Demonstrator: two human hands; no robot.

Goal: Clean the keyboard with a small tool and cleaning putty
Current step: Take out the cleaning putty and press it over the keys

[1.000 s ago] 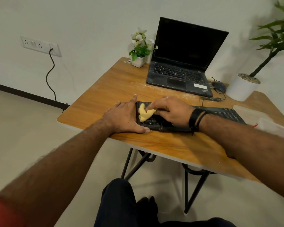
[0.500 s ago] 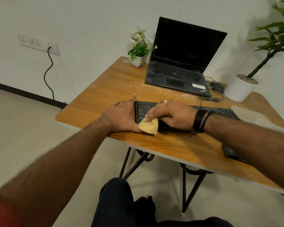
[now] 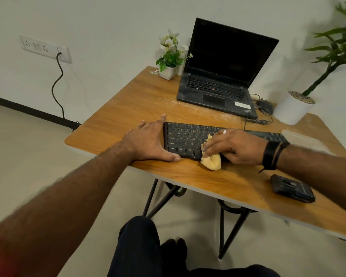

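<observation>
A black keyboard (image 3: 185,137) lies across the wooden table (image 3: 128,108) near its front edge. My left hand (image 3: 150,141) lies flat against the keyboard's left end, thumb along the front edge and fingers straight. My right hand (image 3: 232,145) presses a lump of yellow cleaning putty (image 3: 211,159) onto the keyboard's lower rows; the putty hangs over the front edge onto the table. Fingers cover the putty's top. No small tool shows in either hand.
An open black laptop (image 3: 220,86) stands at the back with a small flower pot (image 3: 168,71) to its left. A mouse (image 3: 265,105), a white planter (image 3: 292,109) and a clear plastic sheet (image 3: 308,138) sit at the right. A small black device (image 3: 292,187) lies near the front right edge.
My right hand dragged the putty from the keyboard's left end down to the front edge, then rightward along the lower rows. The left hand stayed in place.
</observation>
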